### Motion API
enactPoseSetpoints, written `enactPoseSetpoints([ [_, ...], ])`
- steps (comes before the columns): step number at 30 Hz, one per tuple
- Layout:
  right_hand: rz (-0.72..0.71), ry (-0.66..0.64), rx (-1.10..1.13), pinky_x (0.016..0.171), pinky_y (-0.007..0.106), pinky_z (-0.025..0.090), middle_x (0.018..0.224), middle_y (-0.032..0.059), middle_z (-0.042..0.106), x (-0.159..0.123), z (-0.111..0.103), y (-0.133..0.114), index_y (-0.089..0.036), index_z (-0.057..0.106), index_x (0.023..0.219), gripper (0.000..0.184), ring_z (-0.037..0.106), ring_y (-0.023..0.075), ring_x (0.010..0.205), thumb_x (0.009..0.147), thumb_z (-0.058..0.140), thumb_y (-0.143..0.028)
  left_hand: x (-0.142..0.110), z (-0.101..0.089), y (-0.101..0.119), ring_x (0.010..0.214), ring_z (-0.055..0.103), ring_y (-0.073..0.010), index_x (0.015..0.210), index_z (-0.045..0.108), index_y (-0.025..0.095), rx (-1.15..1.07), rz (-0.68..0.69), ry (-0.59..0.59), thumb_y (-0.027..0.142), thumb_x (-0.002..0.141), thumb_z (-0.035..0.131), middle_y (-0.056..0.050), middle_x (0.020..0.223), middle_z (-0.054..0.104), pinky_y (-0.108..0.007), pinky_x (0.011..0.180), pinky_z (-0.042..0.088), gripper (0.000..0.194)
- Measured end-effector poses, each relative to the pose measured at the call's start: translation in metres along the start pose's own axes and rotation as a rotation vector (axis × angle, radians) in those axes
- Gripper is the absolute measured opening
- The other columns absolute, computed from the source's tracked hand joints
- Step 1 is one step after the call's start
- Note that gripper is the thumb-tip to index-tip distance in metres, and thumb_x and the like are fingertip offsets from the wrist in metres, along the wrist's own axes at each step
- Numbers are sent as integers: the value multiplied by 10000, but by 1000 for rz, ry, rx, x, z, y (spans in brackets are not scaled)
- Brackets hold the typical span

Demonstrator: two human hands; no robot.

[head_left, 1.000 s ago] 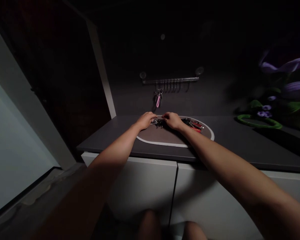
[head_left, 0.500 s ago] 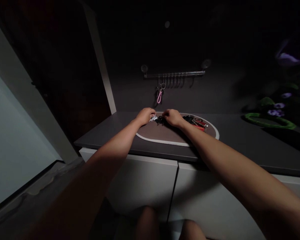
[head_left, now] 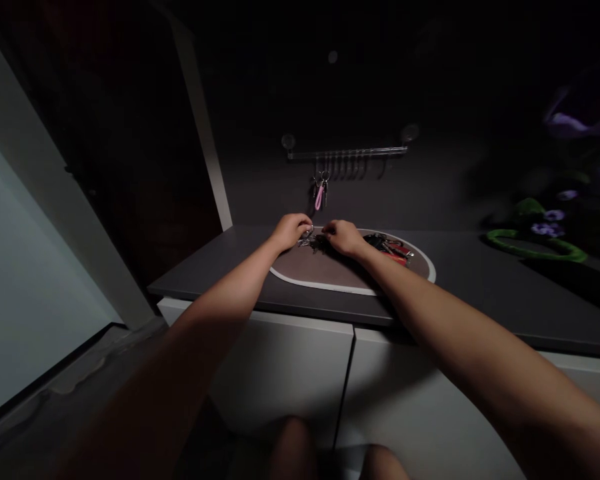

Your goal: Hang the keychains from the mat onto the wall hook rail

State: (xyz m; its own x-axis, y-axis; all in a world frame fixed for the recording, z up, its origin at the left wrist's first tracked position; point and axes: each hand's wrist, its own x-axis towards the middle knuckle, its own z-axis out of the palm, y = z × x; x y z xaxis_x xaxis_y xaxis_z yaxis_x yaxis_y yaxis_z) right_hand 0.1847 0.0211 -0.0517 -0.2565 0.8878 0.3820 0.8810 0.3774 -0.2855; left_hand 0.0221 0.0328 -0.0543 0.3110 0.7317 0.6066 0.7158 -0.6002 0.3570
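My left hand (head_left: 291, 231) and my right hand (head_left: 343, 238) meet over a bunch of dark and silver keys (head_left: 311, 240) on a brown oval mat with a white rim (head_left: 330, 285). The left fingertips pinch a metal key ring (head_left: 307, 231) at the bunch's left end. The right fingertips press on the dark keys from the other side, partly hiding them. To the right of my right hand lies a second heap of keys with red parts (head_left: 393, 247), which neither hand touches.
A wall-mounted metal rail with small hooks (head_left: 347, 153) holds keys on a pink strap (head_left: 319, 197). The dark counter (head_left: 205, 280) ends at white cabinet doors (head_left: 280, 373) below. A green and purple floral decoration (head_left: 535, 233) stands right; a white door frame (head_left: 45, 187) stands left.
The silver keys at my left fingertips have turned and sit lower, with the ring now showing. My hands stay close together over the bunch, and the whole view has shifted slightly.
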Motion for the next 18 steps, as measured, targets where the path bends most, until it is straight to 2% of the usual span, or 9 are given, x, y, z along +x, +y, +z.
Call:
enactPoseSetpoints([
  [3,-36,34,46,821,228,398,1016,80,648,0,0,-1,-154,638,991,270,581,165,942,777,474,-174,0,0,4,719,583,-122,809,654,137,-92,-11,25,152,749,530,-35,773,665,-238,718,436,139],
  [10,-125,119,250,775,240,414,911,47,667,0,2,0,-167,647,938,227,588,144,842,766,509,-224,1,5,9,553,555,-89,815,620,89,-534,-171,31,125,739,537,-24,637,618,-237,600,468,118],
  [18,-129,185,495,776,252,424,904,39,666,2,3,1,-156,636,934,229,586,126,820,766,527,-268,3,3,15,504,536,-54,798,595,80,-793,-298,119,104,714,580,3,593,595,-215,577,476,88],
])
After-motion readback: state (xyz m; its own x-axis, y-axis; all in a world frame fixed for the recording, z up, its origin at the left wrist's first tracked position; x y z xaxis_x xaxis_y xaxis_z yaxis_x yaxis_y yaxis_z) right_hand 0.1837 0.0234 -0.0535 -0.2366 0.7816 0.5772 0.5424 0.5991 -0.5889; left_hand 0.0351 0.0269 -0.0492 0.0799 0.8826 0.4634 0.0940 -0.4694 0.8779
